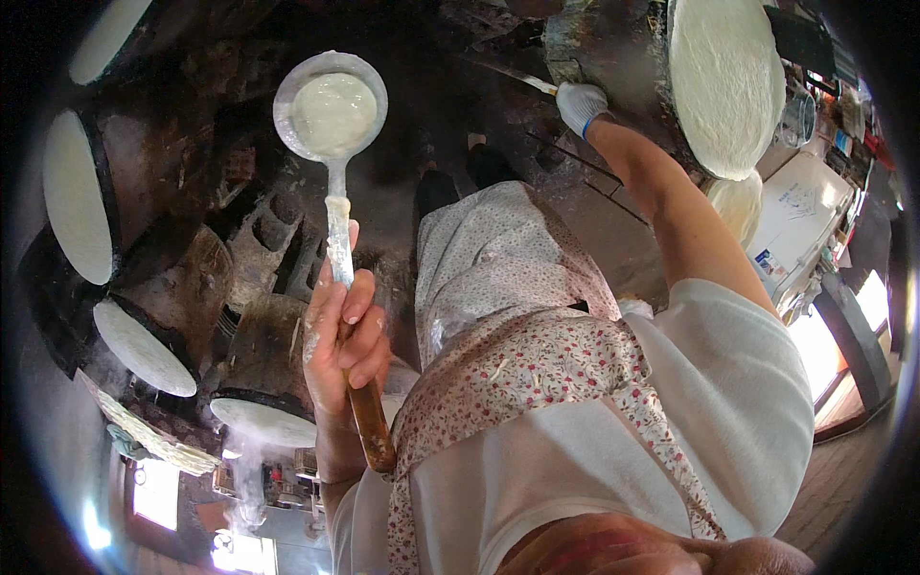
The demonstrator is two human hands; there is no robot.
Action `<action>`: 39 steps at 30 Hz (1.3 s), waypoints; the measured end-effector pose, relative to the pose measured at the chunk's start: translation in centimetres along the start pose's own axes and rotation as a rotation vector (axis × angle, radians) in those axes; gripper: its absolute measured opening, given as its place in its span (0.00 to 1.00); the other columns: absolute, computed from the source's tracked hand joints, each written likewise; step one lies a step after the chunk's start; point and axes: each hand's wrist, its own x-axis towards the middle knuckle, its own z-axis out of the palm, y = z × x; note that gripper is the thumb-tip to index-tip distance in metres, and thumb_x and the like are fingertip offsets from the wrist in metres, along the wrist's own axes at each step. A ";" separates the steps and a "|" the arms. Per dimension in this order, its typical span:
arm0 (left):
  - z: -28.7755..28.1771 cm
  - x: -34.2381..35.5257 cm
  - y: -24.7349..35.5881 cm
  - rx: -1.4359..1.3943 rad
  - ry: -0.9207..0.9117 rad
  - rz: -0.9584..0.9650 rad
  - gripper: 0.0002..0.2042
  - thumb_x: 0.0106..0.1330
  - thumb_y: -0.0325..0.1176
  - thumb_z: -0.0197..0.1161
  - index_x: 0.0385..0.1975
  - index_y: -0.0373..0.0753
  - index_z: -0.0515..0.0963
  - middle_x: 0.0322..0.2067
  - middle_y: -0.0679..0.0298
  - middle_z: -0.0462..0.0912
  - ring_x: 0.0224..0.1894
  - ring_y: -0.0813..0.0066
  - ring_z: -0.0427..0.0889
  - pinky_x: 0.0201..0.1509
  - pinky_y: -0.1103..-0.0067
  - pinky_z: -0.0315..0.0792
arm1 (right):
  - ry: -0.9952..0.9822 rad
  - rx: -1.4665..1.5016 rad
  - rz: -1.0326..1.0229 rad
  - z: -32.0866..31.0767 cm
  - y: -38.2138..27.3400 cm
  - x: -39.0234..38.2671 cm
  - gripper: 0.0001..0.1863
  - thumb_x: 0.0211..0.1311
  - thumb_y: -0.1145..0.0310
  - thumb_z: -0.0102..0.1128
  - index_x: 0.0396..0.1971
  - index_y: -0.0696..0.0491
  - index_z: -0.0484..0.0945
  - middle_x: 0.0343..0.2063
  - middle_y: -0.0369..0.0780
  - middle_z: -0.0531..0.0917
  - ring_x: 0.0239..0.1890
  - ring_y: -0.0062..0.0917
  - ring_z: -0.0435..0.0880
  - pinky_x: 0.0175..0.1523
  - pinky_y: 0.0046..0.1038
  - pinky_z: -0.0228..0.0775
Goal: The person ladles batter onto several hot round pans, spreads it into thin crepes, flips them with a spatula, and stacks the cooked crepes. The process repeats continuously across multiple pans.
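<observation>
My left hand point(347, 331), bare and dusted with white, is wrapped round the wooden handle point(372, 422) of a ladle. The ladle's round bowl point(333, 107) is raised and holds thick white batter, some of it crusted along the metal neck. My right hand point(582, 105) wears a white knitted glove. Its fingers are closed on a long thin metal rod point(513, 73) that reaches left over the dark floor, beside a drum-shaped stove point(604, 43). The far tip of this rod fades into shadow. Close by is a large round griddle covered with white batter point(725, 86).
Several round pans with pale surfaces point(79, 196) stand on stoves along the left. Steam point(251, 470) rises at lower left. Thin bars point(585, 172) lie on the floor near my feet. A white box point(800, 206) with a flat top is at right. Concrete blocks point(273, 230) stand between the left stoves.
</observation>
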 end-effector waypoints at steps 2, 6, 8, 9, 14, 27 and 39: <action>0.4 -0.2 0.5 0.027 -0.008 0.010 0.28 0.86 0.31 0.39 0.82 0.39 0.43 0.33 0.67 0.63 0.17 0.92 0.59 0.09 0.91 0.62 | 0.024 -0.046 -0.030 1.0 1.7 1.1 0.22 0.80 0.61 0.43 0.38 0.62 0.82 0.30 0.54 0.84 0.33 0.45 0.85 0.43 0.48 0.76; 0.0 -1.1 0.7 -0.004 -0.028 0.056 0.27 0.86 0.30 0.39 0.81 0.38 0.43 0.33 0.67 0.63 0.17 0.92 0.59 0.08 0.91 0.62 | 0.062 0.122 0.147 -0.8 -0.7 -1.7 0.26 0.80 0.50 0.44 0.30 0.54 0.82 0.22 0.43 0.81 0.26 0.35 0.80 0.38 0.45 0.73; -0.1 -1.1 1.0 0.016 -0.037 0.041 0.27 0.86 0.30 0.39 0.81 0.38 0.43 0.33 0.67 0.63 0.17 0.92 0.58 0.09 0.92 0.60 | 0.048 0.028 0.054 -0.9 0.3 -1.4 0.26 0.80 0.50 0.45 0.30 0.54 0.82 0.22 0.42 0.80 0.26 0.33 0.80 0.37 0.45 0.72; -0.2 -1.1 1.0 0.026 -0.042 0.034 0.27 0.86 0.30 0.39 0.81 0.38 0.44 0.33 0.67 0.63 0.17 0.92 0.58 0.09 0.92 0.60 | 0.041 -0.018 0.007 -0.6 1.0 -1.4 0.26 0.80 0.51 0.45 0.30 0.54 0.82 0.22 0.42 0.80 0.26 0.32 0.80 0.37 0.44 0.72; 0.1 -1.4 0.9 -0.034 -0.033 0.029 0.26 0.87 0.30 0.40 0.81 0.36 0.48 0.33 0.68 0.62 0.17 0.93 0.57 0.11 0.92 0.58 | -0.015 -0.308 -0.760 -1.2 1.0 -9.7 0.19 0.73 0.63 0.51 0.56 0.54 0.82 0.37 0.53 0.87 0.40 0.49 0.87 0.48 0.47 0.79; 6.8 -4.8 -1.9 -0.058 -0.172 0.119 0.25 0.85 0.29 0.47 0.79 0.36 0.55 0.32 0.69 0.63 0.17 0.93 0.56 0.12 0.94 0.60 | 0.790 0.149 -0.840 -26.7 -9.9 -19.9 0.40 0.58 0.67 0.70 0.73 0.30 0.72 0.50 0.45 0.78 0.42 0.34 0.83 0.50 0.33 0.80; 8.5 -5.3 -3.6 -0.162 -0.226 0.181 0.26 0.86 0.28 0.42 0.80 0.36 0.51 0.33 0.66 0.64 0.19 0.92 0.60 0.15 0.91 0.62 | 0.858 -0.029 -0.798 -32.9 -17.0 -13.3 0.18 0.70 0.52 0.62 0.46 0.50 0.85 0.48 0.48 0.83 0.48 0.45 0.85 0.50 0.43 0.80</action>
